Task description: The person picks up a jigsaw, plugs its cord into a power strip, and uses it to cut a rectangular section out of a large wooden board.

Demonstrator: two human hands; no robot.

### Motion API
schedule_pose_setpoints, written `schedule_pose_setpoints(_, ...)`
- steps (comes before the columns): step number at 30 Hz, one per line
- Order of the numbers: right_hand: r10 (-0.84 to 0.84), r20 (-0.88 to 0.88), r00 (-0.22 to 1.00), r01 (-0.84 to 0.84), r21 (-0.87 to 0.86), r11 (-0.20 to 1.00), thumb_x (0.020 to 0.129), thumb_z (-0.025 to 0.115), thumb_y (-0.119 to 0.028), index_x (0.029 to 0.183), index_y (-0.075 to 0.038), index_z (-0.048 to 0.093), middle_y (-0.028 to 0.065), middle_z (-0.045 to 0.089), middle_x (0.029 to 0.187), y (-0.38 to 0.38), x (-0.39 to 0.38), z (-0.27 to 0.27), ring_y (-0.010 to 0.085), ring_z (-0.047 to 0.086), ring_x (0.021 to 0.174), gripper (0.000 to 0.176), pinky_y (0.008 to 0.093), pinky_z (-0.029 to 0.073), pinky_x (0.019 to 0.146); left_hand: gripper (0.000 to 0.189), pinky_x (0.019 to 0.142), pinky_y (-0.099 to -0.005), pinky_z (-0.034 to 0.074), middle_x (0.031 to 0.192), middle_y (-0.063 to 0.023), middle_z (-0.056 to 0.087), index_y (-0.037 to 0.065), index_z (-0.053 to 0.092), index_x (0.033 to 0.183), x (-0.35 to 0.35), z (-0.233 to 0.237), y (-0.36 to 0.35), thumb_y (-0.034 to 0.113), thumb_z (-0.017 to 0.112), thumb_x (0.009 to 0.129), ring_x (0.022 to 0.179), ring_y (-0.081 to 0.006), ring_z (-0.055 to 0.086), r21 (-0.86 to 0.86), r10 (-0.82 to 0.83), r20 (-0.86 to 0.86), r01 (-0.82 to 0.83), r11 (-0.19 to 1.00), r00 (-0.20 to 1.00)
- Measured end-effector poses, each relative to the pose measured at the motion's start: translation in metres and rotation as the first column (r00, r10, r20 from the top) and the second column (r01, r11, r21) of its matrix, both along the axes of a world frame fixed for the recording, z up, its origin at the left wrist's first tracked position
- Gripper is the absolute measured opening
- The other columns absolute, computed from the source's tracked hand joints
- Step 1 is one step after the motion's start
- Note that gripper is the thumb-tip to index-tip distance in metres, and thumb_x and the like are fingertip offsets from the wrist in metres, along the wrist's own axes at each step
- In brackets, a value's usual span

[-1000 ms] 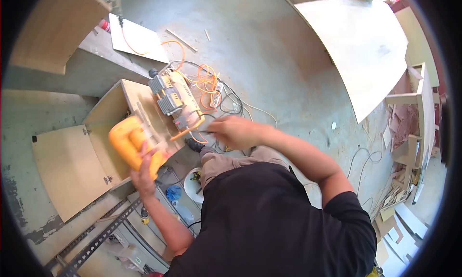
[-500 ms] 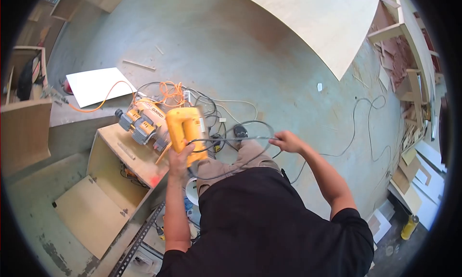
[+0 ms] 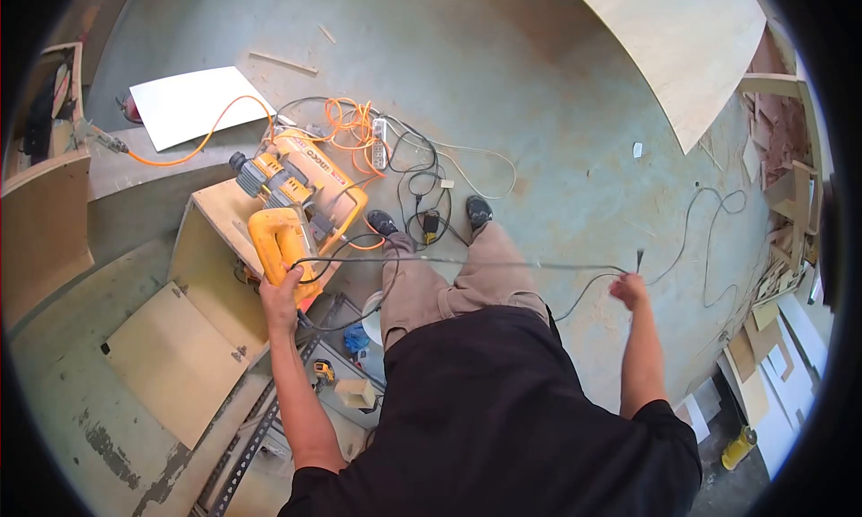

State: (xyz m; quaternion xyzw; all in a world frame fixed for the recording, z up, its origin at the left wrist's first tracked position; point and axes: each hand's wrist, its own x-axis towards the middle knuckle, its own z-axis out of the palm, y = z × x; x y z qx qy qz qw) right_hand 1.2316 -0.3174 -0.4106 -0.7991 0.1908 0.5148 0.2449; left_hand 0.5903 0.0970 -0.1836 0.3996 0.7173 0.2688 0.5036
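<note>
My left hand [image 3: 281, 294] is wrapped round the lower end of a yellow D-handled power tool [image 3: 265, 238], whose exact kind I cannot make out. A loop of its black cord [image 3: 467, 263] is pinched at the thumb as well. From there the cord runs nearly straight across my lap to my right hand [image 3: 628, 290], closed on it far out to the right. What looks like the plug [image 3: 639, 259] sticks up above that fist. Beyond the tool, a yellow-and-grey air compressor [image 3: 310, 180] stands beside a wooden cabinet [image 3: 218, 207].
A white power strip [image 3: 380, 144] and tangled orange hose [image 3: 346, 117] lie on the floor ahead, with more black cable around my feet. A white panel [image 3: 199, 106] is at the left. A large plywood sheet [image 3: 687, 45] and wood offcuts [image 3: 786, 77] occupy the right.
My right hand has moved far to the right, drawing the cord out longer. My left hand and the yellow tool have shifted left and slightly down.
</note>
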Motion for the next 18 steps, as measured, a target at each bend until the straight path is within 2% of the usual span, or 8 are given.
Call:
schedule_pose_setpoints(3,-0.070,-0.163,0.984,0.165,0.692,0.703,0.092,0.049,-0.009,0.114,0.000,0.056,0.0169,0.063,0.106,0.044,0.054,0.048,0.0301,0.059,0.109,0.025,0.0535,0.045,0.102,0.018,0.066,-0.0228,0.044,0.084,0.0017,0.057,0.005,0.059,0.093,-0.042,-0.021,0.002,0.010,0.073,0.083,0.072,-0.0069,0.052,-0.096,-0.038,-0.025,0.036,0.995,0.999)
schedule_pose_setpoints(5,-0.581,-0.120,0.805,0.453,0.756,0.473,0.085,0.054,0.001,0.112,0.008,0.051,0.0186,0.060,0.100,0.081,0.093,0.060,0.0284,0.060,0.095,0.028,0.0371,0.049,0.092,0.019,0.065,-0.0223,0.043,0.082,0.0018,0.056,0.006,0.059,0.092,-0.077,-0.038,-0.004,0.014,0.074,0.082,0.070,-0.0068,0.051,-0.194,-0.071,-0.039,0.062,0.979,0.997)
schedule_pose_setpoints(7,-0.467,-0.377,0.800,0.573,0.711,0.408,0.086,0.056,-0.001,0.115,0.010,0.047,0.0126,0.053,0.085,0.109,0.137,0.064,0.0243,0.055,0.080,0.033,0.0310,0.047,0.078,0.021,0.065,-0.0233,0.045,0.082,0.0011,0.057,0.005,0.058,0.093,-0.113,-0.048,-0.008,0.013,0.074,0.082,0.070,-0.0076,0.053,-0.285,-0.106,-0.059,0.085,0.955,0.993)
schedule_pose_setpoints(9,-0.648,-0.211,0.732,0.666,0.422,0.615,0.086,0.057,-0.004,0.111,0.005,0.047,0.0080,0.043,0.077,0.130,0.179,0.041,0.0215,0.046,0.071,0.028,0.0289,0.043,0.069,0.021,0.068,-0.0246,0.049,0.083,0.0001,0.060,0.003,0.058,0.092,-0.148,-0.052,-0.017,0.012,0.074,0.082,0.075,-0.0085,0.058,-0.385,-0.113,-0.053,0.084,0.919,0.992)
schedule_pose_setpoints(12,-0.161,0.595,0.788,0.108,0.123,0.986,0.094,0.059,-0.023,0.112,-0.002,0.040,0.0110,0.047,0.082,0.231,0.090,0.027,0.0154,0.038,0.056,0.033,0.0301,0.030,0.040,0.022,0.067,-0.0262,0.051,0.082,-0.0013,0.060,0.003,0.058,0.094,-0.186,-0.036,-0.036,0.012,0.074,0.081,0.073,-0.0100,0.060,-0.530,-0.071,-0.028,0.046,0.846,0.997)
schedule_pose_setpoints(13,0.109,0.617,0.779,-0.205,0.087,0.975,0.091,0.057,-0.019,0.118,-0.003,0.042,0.0142,0.048,0.092,0.257,0.077,-0.002,0.0208,0.040,0.072,0.035,0.0334,0.029,0.059,0.023,0.066,-0.0264,0.051,0.081,-0.0017,0.061,0.004,0.058,0.095,-0.203,-0.034,-0.048,0.012,0.074,0.080,0.072,-0.0104,0.060,-0.598,-0.114,-0.064,0.053,0.799,0.991)
schedule_pose_setpoints(16,0.733,0.604,0.313,-0.909,-0.033,0.416,0.082,0.054,-0.006,0.133,-0.003,0.047,0.0238,0.051,0.119,0.319,0.047,-0.122,0.0371,0.044,0.121,0.052,0.0432,0.024,0.116,0.026,0.065,-0.0263,0.051,0.082,-0.0018,0.062,0.004,0.060,0.094,-0.247,-0.026,-0.084,0.017,0.076,0.079,0.073,-0.0109,0.061,-0.707,-0.051,-0.075,-0.017,0.707,0.996)
schedule_pose_setpoints(18,0.815,0.561,-0.146,-0.975,-0.221,-0.023,0.088,0.041,0.001,0.135,-0.002,0.048,0.0277,0.040,0.142,0.394,-0.064,-0.208,0.0421,0.032,0.138,0.047,0.0449,0.026,0.115,0.030,0.066,-0.0264,0.050,0.085,-0.0022,0.065,0.002,0.063,0.099,-0.261,-0.027,-0.099,0.019,0.077,0.078,0.074,-0.0110,0.062,-0.765,-0.013,-0.098,-0.067,0.641,0.995)
